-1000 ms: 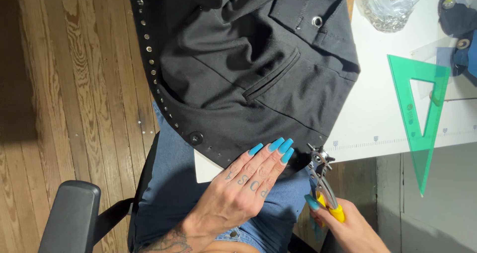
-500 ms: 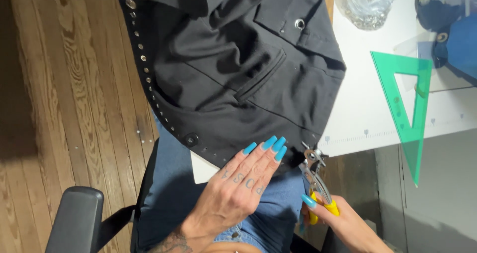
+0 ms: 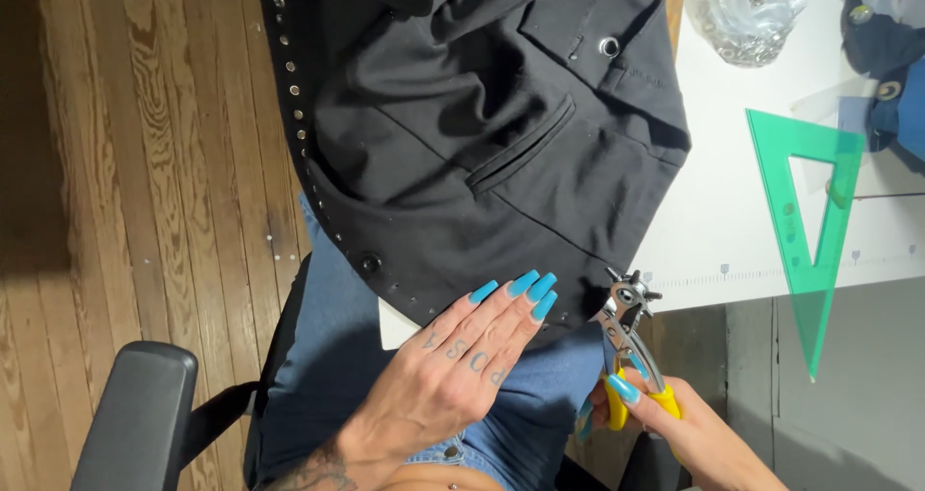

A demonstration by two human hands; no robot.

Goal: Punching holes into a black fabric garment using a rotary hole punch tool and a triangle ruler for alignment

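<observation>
A black jacket [image 3: 462,134] with a row of small metal studs along its edge hangs off a white table [image 3: 732,212] over my lap. My left hand [image 3: 462,356], with long blue nails, lies flat with fingers together on the jacket's lower hem. My right hand [image 3: 674,428] grips the yellow handles of a rotary hole-punch plier [image 3: 628,327]. Its metal head sits just right of my left fingertips, at the hem's edge near the table's front.
A green transparent set square [image 3: 807,212] lies on the table and overhangs its front edge. A clear plastic bag [image 3: 747,9] of small metal parts sits at the top, dark blue fabric [image 3: 886,48] at the top right. A chair armrest [image 3: 135,414] is lower left, above wooden floor.
The view has shifted slightly. My right hand has brought the plier up a little closer to the hem; my left hand stays flat on the jacket.
</observation>
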